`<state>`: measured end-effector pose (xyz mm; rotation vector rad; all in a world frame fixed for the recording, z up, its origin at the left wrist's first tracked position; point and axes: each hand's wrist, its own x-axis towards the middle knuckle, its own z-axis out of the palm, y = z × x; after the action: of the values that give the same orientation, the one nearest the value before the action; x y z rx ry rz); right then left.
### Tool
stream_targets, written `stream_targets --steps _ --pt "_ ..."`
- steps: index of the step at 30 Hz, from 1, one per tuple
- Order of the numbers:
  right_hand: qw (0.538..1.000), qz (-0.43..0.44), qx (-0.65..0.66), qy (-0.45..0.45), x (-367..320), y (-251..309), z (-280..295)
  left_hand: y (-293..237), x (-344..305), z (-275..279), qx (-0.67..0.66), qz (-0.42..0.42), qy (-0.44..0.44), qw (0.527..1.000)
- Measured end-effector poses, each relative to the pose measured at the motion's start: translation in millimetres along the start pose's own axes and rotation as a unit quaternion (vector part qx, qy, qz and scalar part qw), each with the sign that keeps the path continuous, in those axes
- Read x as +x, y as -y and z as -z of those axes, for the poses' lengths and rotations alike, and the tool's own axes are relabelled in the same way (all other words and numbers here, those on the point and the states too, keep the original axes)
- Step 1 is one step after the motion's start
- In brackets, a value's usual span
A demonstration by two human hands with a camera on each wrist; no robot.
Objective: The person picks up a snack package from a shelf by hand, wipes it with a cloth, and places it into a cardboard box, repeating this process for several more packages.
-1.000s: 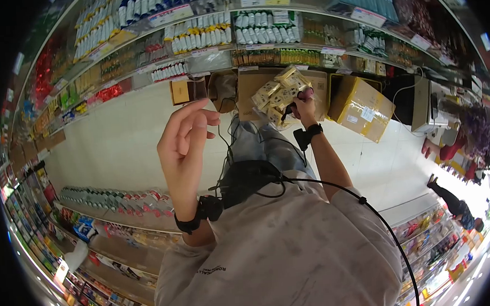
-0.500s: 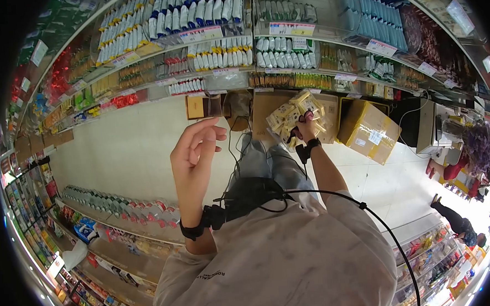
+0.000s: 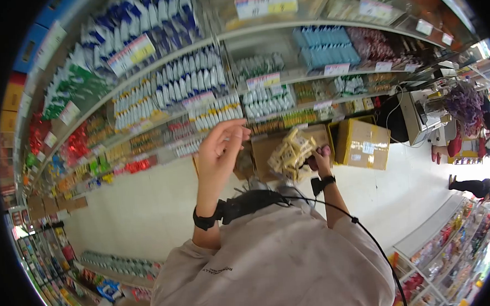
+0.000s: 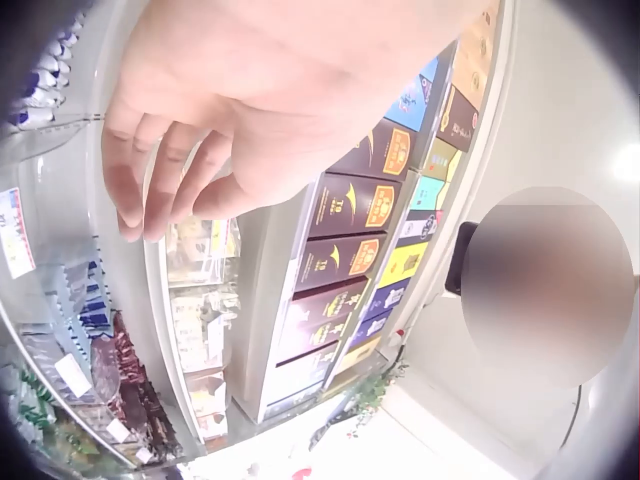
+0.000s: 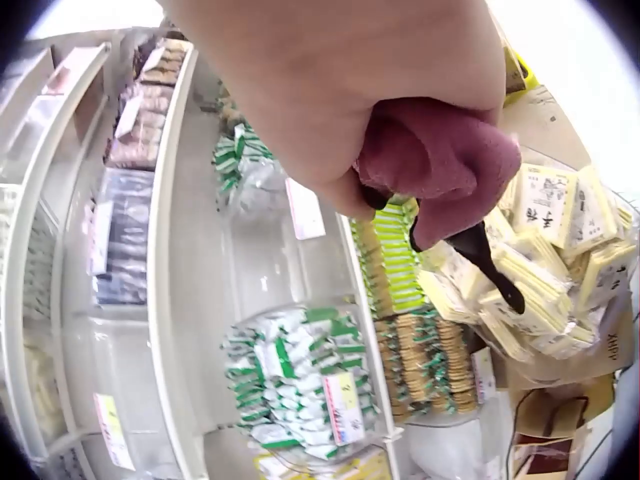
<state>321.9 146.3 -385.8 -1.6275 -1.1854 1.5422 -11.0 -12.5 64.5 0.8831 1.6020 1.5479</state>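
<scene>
My left hand (image 3: 223, 151) is raised before the shelf fronts in the head view, its fingers loosely bent and holding nothing. Low by the shelves, my right hand (image 3: 321, 163) grips a bunched maroon cloth (image 5: 435, 155). A narrow black piece (image 5: 490, 270) with a rounded end sticks out below the cloth; what it belongs to, I cannot tell. Close beside this hand lies a heap of small pale-yellow packets (image 3: 292, 153) in clear wrapping, over an open cardboard box (image 3: 261, 152). In the right wrist view the black piece overlaps those packets (image 5: 560, 270).
Shelves of small wrapped snacks (image 3: 191, 81) curve across the front. A taped carton (image 3: 363, 144) stands right of the packets, with a white machine (image 3: 416, 116) beyond. A black cable (image 3: 365, 230) runs over my shirt. Another person (image 3: 477, 188) is at far right.
The head view has tilted up, bringing more upper shelving into sight. Both hands keep much the same pose; the right still grips the maroon cloth beside the packets.
</scene>
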Motion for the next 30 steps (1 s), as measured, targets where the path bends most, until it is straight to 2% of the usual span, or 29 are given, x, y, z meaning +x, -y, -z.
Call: stream_targets --steps 1,2,3,4,6,10,11,14,17,20,23,27,28,29,30 --pt "0.998 0.018 0.059 -0.002 -14 33 4 -4 8 -3 0.002 -0.015 0.014 1.000" --pt "0.989 0.085 0.118 -0.005 -3 24 10 -8 17 -6 0.005 -0.029 0.027 0.999" --pt "0.979 0.052 0.197 0.023 -27 71 11 -16 25 -9 0.006 -0.030 0.032 0.999" --pt "0.964 -0.032 0.257 0.062 -28 86 19 -21 35 -11 0.012 -0.059 0.037 0.998" --pt "0.936 -0.045 0.330 0.110 -47 133 27 -31 56 -17 0.019 -0.107 0.045 0.993" --pt "0.926 -0.015 0.361 0.106 -68 183 28 -52 102 -33 -0.003 -0.222 0.061 0.973" --pt "0.925 -0.004 0.368 0.093 -71 194 25 -56 116 -39 -0.002 -0.251 0.041 0.967" --pt "0.916 0.003 0.395 0.066 -91 223 25 -72 158 -56 0.117 -0.414 -0.090 0.898" --pt "0.912 0.015 0.405 0.062 -96 228 30 -103 187 -67 0.271 -0.555 -0.181 0.765" --pt "0.919 0.033 0.390 0.051 -98 228 32 -113 219 -76 0.346 -0.557 -0.203 0.728" --pt "0.924 0.058 0.372 0.069 -97 227 33 -114 232 -72 0.367 -0.362 -0.012 0.857" --pt "0.927 0.067 0.360 0.080 -105 257 35 -119 205 -82 0.318 -0.566 -0.137 0.748" --pt "0.932 0.064 0.349 0.076 -110 264 36 -123 193 -84 0.295 -0.568 -0.139 0.756" --pt "0.933 0.119 0.328 0.085 -94 257 40 -128 178 -87 0.270 -0.568 -0.143 0.764" --pt "0.930 0.134 0.331 0.085 -89 261 43 -130 164 -90 0.245 -0.567 -0.150 0.772"
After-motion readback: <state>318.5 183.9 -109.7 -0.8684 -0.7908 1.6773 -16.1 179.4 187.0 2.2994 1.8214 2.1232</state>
